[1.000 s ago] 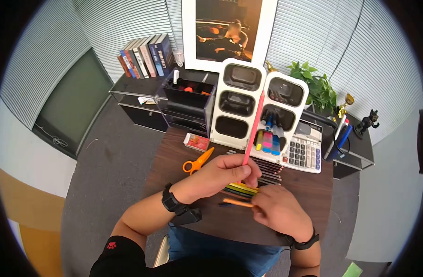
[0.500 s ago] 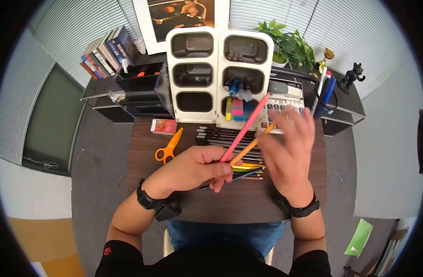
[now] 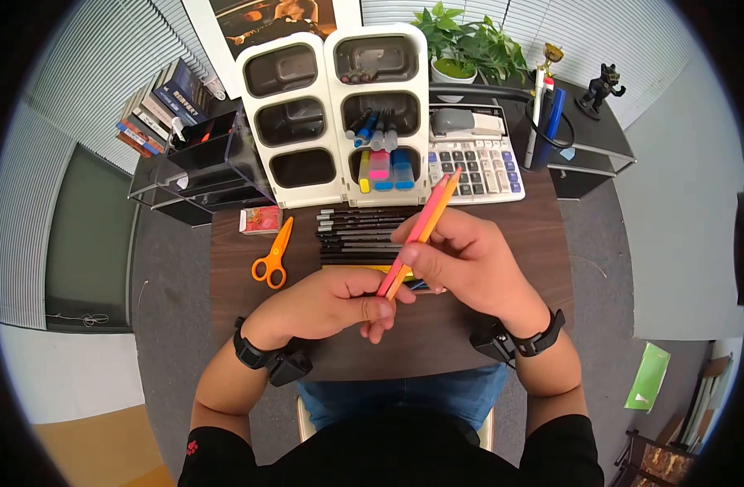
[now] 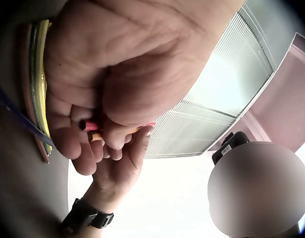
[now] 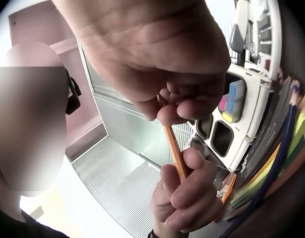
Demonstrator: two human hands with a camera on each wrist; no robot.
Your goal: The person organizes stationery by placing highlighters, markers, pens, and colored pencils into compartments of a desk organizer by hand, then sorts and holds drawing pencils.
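A pink pencil [image 3: 420, 224] and an orange pencil [image 3: 439, 213] lie side by side, tilted with their tips up and to the right. My left hand [image 3: 327, 302] pinches their lower ends between thumb and fingers. Higher up, my right hand [image 3: 477, 264] grips both around the middle. In the right wrist view the orange pencil [image 5: 176, 151] runs between the two hands. Beneath the hands, a row of dark pencils [image 3: 360, 235] lies on the table [image 3: 518, 243], with yellow and other coloured pencils nearest me, partly hidden by the hands.
Orange scissors [image 3: 273, 258] and a small red-and-white box [image 3: 260, 219] lie left of the pencils. Behind stand a white organizer [image 3: 334, 122] holding markers and highlighters, a calculator [image 3: 477, 174], and a plant [image 3: 469, 49]. Pens stand at the right.
The right hand has brought an orange pencil up from the table beside the pink one and now grips both. The left hand has kept its hold. The head view has shifted.
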